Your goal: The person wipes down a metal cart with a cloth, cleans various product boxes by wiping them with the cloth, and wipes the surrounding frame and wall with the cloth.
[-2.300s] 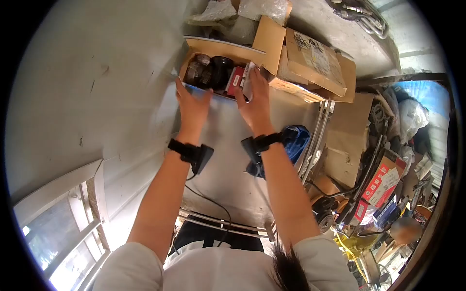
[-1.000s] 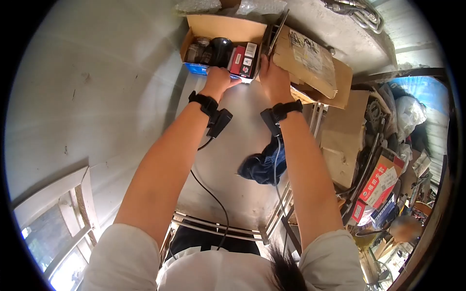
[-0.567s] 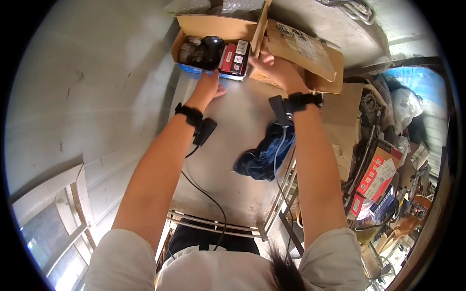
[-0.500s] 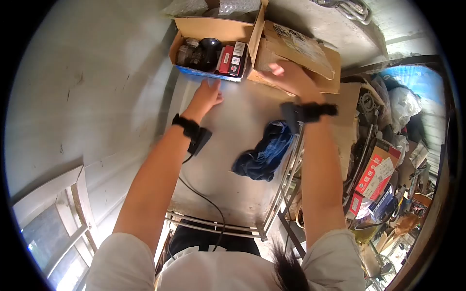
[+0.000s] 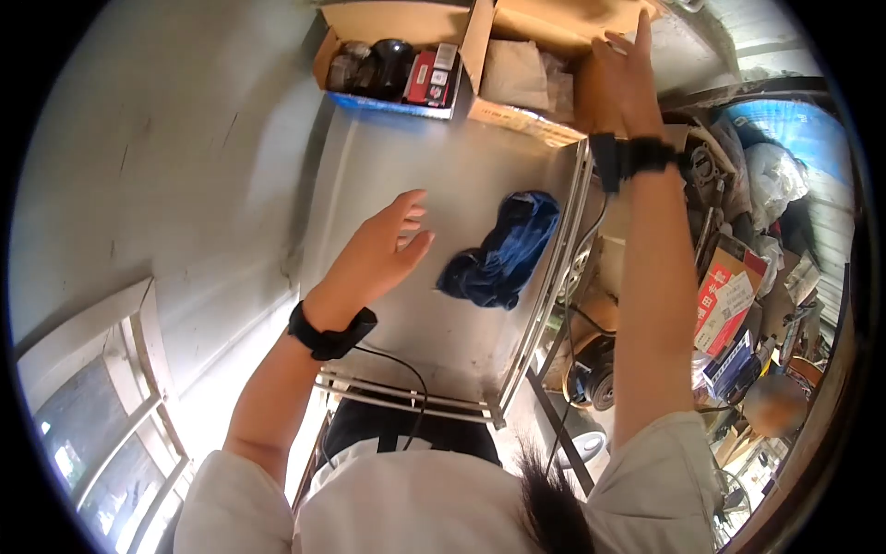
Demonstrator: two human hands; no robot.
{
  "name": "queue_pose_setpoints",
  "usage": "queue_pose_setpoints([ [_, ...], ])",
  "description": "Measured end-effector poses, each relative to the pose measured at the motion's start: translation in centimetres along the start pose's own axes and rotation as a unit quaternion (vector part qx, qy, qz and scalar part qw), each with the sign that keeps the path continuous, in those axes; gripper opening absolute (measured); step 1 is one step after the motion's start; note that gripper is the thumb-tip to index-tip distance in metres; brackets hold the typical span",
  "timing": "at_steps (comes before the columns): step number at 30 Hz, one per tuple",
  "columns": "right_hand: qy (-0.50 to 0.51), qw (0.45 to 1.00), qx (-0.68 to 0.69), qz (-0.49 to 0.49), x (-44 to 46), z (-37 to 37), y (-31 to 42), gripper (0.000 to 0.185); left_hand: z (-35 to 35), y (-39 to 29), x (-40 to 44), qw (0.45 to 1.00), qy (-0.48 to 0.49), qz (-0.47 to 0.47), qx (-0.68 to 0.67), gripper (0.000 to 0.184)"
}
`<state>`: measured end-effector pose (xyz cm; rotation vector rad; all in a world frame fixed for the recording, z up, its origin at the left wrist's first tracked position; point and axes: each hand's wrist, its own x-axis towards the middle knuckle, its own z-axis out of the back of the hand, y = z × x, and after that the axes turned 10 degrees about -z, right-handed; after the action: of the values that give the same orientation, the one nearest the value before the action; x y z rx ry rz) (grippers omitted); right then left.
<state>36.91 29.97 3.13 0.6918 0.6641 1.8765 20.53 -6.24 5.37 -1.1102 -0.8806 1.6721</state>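
Observation:
My right hand is at the right side of an open cardboard box, its fingers stretched out beside the raised flap. Inside that box lie a beige packet and something in clear wrapping. Over the metal tabletop hovers my left hand, fingers apart and holding nothing. To its right, a crumpled dark blue cloth lies on the metal surface.
A second open box, at the back left, holds dark round parts and a red-and-black carton. Metal rails edge the table. Boxes and plastic bags crowd the right side. Cables trail from both wrist straps.
The right box's top flap has swung up and back, exposing the contents. My right hand has moved up and right; my left hand has drawn back toward me from the left box.

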Motion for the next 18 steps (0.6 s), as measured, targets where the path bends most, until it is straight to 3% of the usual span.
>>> queue_pose_setpoints([
  [1,-0.029,0.995,0.092,-0.011,-3.6,-0.5,1.8,0.061,0.6,0.4,-1.4,1.0,0.004,-0.01,0.029,0.049],
  [3,-0.02,0.998,0.026,-0.061,-10.5,-1.7,1.4,0.043,1.6,1.2,-3.6,0.992,0.009,-0.042,0.121,0.049],
  [4,-0.072,0.992,0.007,-0.105,-15.0,-3.4,1.4,0.03,1.7,1.8,-5.1,0.982,0.012,-0.056,0.181,0.049],
  [5,-0.034,0.99,-0.012,-0.135,-19.1,-4.7,1.4,0.037,1.6,2.0,-6.5,0.968,0.012,-0.071,0.241,0.048],
  [6,-0.037,0.992,-0.04,-0.109,-23.3,-6.4,1.1,0.047,1.4,1.8,-7.5,0.966,0.022,-0.071,0.247,0.048],
  [9,-0.015,0.97,-0.165,-0.179,-31.4,-10.8,-0.1,0.067,0.5,0.8,-12.2,0.969,0.04,-0.049,0.24,0.046],
  [11,-0.016,0.962,-0.217,-0.163,-32.5,-12.3,-1.2,0.075,0.2,-0.2,-14.9,0.977,0.026,-0.017,0.21,0.043],
  [15,-0.076,0.953,-0.235,-0.173,-29.8,-14.0,-1.7,0.075,0.1,2.1,-21.8,0.98,-0.091,0.061,0.164,0.032],
  [18,-0.091,0.949,-0.247,-0.175,-28.4,-16.1,-1.9,0.072,-0.3,3.8,-26.6,0.969,-0.165,0.14,0.122,0.035],
])
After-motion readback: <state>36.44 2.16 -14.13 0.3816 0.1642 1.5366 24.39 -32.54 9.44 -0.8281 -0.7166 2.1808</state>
